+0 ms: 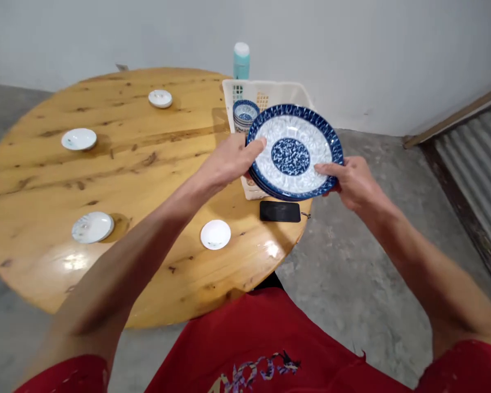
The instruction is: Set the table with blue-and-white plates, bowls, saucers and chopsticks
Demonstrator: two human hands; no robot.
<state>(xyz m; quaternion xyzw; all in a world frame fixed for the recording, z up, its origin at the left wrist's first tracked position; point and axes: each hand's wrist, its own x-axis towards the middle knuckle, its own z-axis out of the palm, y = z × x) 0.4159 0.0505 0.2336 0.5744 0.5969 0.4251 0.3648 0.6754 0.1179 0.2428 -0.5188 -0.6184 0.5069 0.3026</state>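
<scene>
Between my two hands I hold a stack of blue-and-white plates (290, 155), raised over the near side of a white plastic basket (278, 90). My left hand (237, 157) grips the left rim, thumb on the top plate's face. On the opposite rim my right hand (352, 177) is closed, its thumb also on top and its fingers partly hidden below. Behind the plates, a stack of blue-rimmed bowls (245, 113) stands inside the basket. The plates cover much of the basket.
Small white dishes sit around the round wooden table (159, 185), one dish (215, 234) near its front edge. A black phone (280, 211) lies below the plates. Behind the basket stands a turquoise bottle (241, 63), close to the wall.
</scene>
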